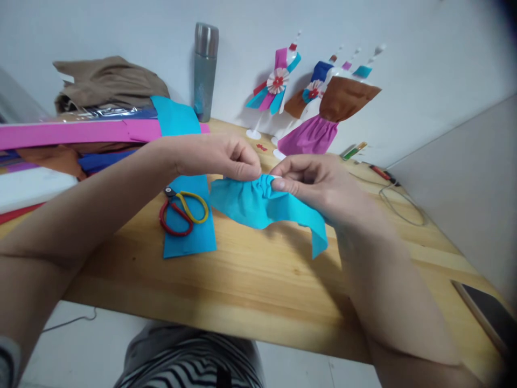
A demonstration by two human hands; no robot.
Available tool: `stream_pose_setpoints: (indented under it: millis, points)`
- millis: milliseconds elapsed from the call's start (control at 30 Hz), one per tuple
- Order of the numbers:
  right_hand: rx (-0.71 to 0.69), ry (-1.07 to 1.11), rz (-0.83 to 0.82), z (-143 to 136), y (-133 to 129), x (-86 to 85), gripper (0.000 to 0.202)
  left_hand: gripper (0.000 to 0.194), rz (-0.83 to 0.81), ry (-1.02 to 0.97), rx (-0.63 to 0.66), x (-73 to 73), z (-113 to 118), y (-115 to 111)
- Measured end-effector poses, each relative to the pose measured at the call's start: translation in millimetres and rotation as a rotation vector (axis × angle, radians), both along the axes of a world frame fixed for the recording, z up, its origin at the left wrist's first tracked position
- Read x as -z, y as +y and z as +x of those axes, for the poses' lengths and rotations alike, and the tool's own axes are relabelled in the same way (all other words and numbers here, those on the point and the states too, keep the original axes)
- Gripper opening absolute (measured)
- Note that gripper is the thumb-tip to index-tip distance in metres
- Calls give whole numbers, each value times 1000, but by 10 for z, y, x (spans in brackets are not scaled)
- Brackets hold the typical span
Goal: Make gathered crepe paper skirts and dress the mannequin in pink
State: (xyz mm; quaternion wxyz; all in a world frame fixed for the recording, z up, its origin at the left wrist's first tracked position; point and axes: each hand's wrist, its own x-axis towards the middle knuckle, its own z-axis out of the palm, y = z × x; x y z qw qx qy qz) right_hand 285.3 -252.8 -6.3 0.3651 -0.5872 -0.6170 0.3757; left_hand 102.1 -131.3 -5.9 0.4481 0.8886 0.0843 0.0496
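Between my two hands, a strip of turquoise crepe paper or cloth (258,207) is held up above the table, bunched into small folds along its top edge. My left hand (240,159) pinches that gathered edge with thumb and forefinger. My right hand (309,180) grips the same edge a little to the right, and the strip's free end droops below it. Scissors (183,210) with one red and one yellow handle lie to the left on a folded turquoise sheet (189,245). My left forearm partly covers that sheet.
Small dressed stands (278,81) with paper outfits, one in a brown top and magenta skirt (311,134), are at the back. A grey-green flask (204,75) stands by the wall. Coloured material (81,134) is piled left. A phone (484,312) lies right; a cable (404,207) curls behind.
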Motion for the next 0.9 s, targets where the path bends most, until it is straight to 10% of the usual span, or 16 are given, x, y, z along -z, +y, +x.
stream_pose_setpoints:
  millis: [533, 900]
  points:
    - [-28, -54, 1, 17, 35, 60, 27, 40, -180, 46, 119, 46, 24, 46]
    - [35, -283, 216, -18, -8, 29, 22, 23, 77, 43, 22, -28, 19, 12]
